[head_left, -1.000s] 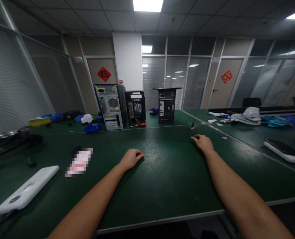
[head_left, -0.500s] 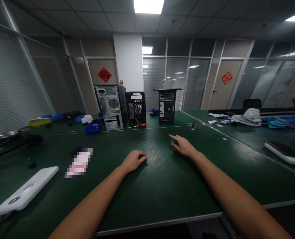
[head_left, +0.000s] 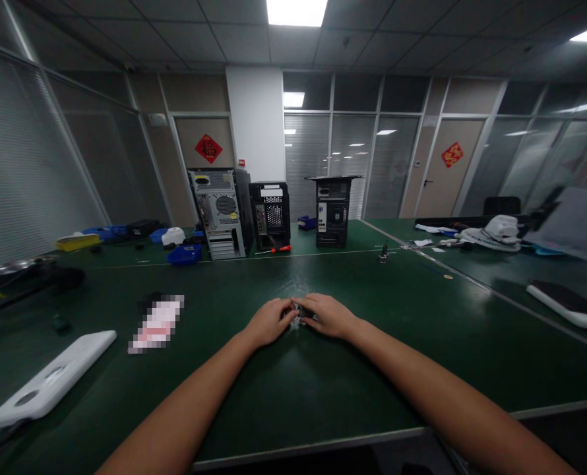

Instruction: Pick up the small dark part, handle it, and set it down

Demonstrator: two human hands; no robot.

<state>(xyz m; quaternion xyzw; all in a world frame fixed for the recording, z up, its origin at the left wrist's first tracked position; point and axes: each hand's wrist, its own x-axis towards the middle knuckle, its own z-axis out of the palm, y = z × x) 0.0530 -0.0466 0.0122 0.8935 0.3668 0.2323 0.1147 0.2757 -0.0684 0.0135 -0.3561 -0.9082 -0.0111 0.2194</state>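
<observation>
From where I stand, both hands are together over the green table [head_left: 293, 389], fingertips meeting near its middle. The right hand [head_left: 330, 315] has its thumb and forefinger closed on a small dark piece [head_left: 305, 313], right where the hands meet. The left hand [head_left: 270, 322] is curled with its fingers bunched against that spot; whether it grips anything, I can't tell, as the fingers hide it.

Going round the clock from the hands, a tall computer case [head_left: 224, 211] stands at eleven, a smaller black case [head_left: 272, 214] just beside it, nearer twelve, with a red screwdriver [head_left: 281, 249] lying before it. Another black case [head_left: 332, 211] is upright between twelve and one. A little metal fitting [head_left: 383, 254] sits between one and two, and a black-and-white device [head_left: 565, 303] at three. Over at nine there's a blurred-out sheet [head_left: 157, 323], and between eight and nine a long white device [head_left: 51, 379]
</observation>
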